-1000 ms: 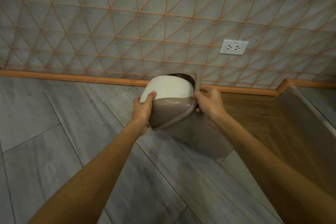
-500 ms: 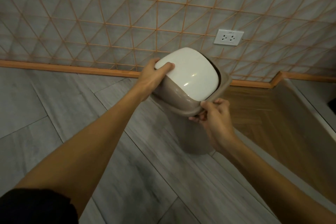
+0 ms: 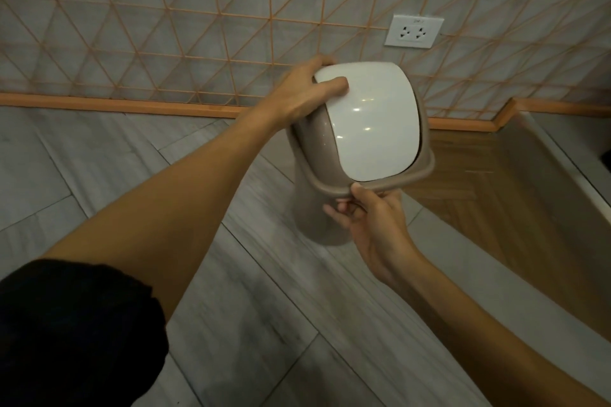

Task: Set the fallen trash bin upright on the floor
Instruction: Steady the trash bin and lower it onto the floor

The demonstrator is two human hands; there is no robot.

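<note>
The trash bin [image 3: 317,221] is taupe plastic with a glossy white swing lid [image 3: 370,122], and it stands nearly upright on the grey floor, its top facing me. My left hand [image 3: 304,92] grips the far left edge of the top, with the thumb lying on the white lid. At the near rim, my right hand [image 3: 367,215] pinches the taupe collar from below. The bin's base is partly hidden behind my right hand.
A tiled wall with orange lines and an orange skirting board [image 3: 132,106] runs close behind the bin. A white wall socket [image 3: 413,31] sits above it. To the right is a wooden floor panel [image 3: 479,195] and a raised grey ledge [image 3: 562,182].
The bin has swung from leaning on its side to nearly upright. My left hand moved to the far top edge and my right hand dropped to the near rim.
</note>
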